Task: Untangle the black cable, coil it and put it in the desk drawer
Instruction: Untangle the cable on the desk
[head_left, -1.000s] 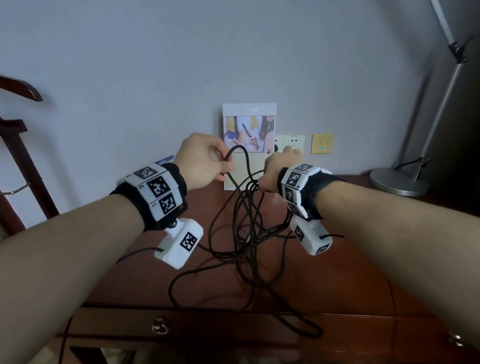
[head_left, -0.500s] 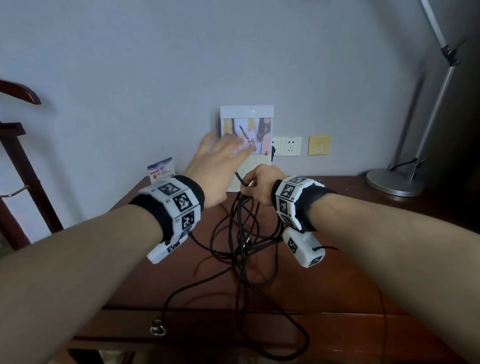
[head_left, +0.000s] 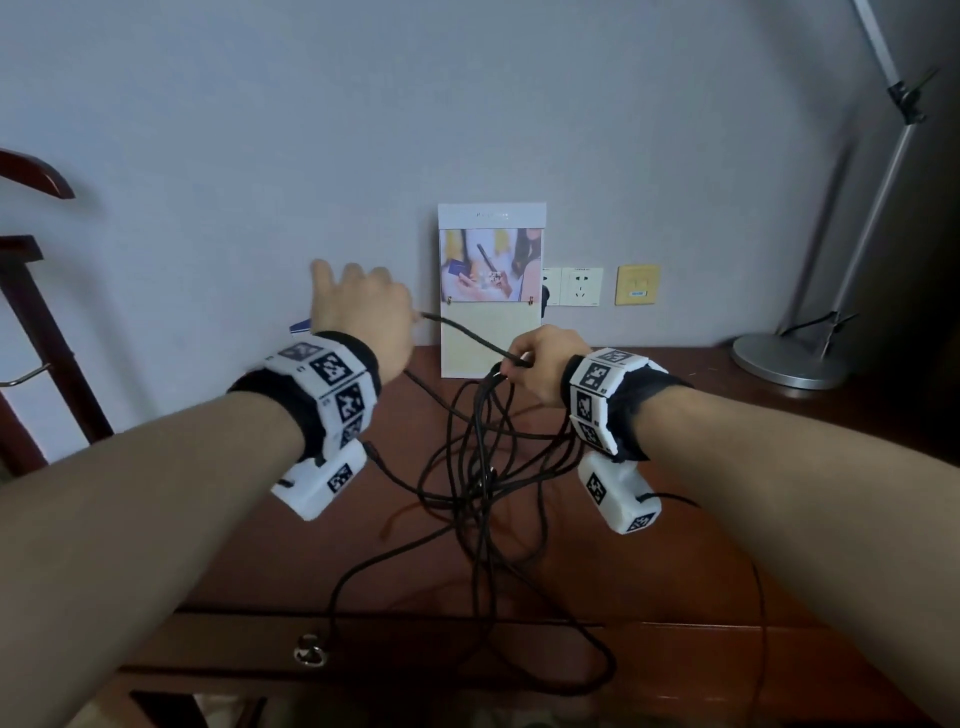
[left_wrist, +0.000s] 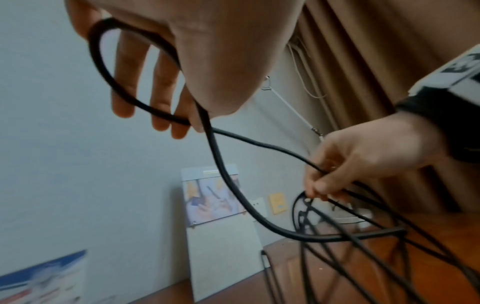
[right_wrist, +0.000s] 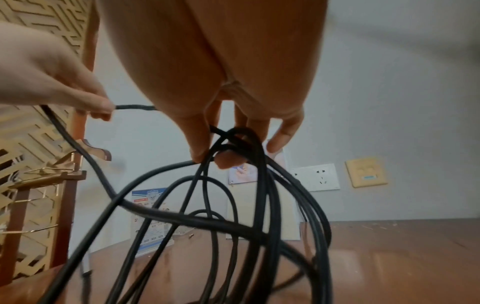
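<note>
While the right hand (head_left: 540, 361) is pinching bunched cable (left_wrist: 219, 164) loops and the left hand (head_left: 363, 314) is hooking one over straight fingers (left_wrist: 127, 86), spreading them is risking a cinched knot.

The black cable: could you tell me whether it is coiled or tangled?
Tangled: the black cable hangs from the right hand in loose, crossing loops; one strand runs to the left hand.

The cable (head_left: 467, 335) is stretched between the left hand (head_left: 363, 317) and the right hand (head_left: 540, 364), its loops are hung from the right hand onto the desk (head_left: 301, 571), and a sign board (head_left: 491, 291) is stood behind both, seemingly against the wall.
</note>
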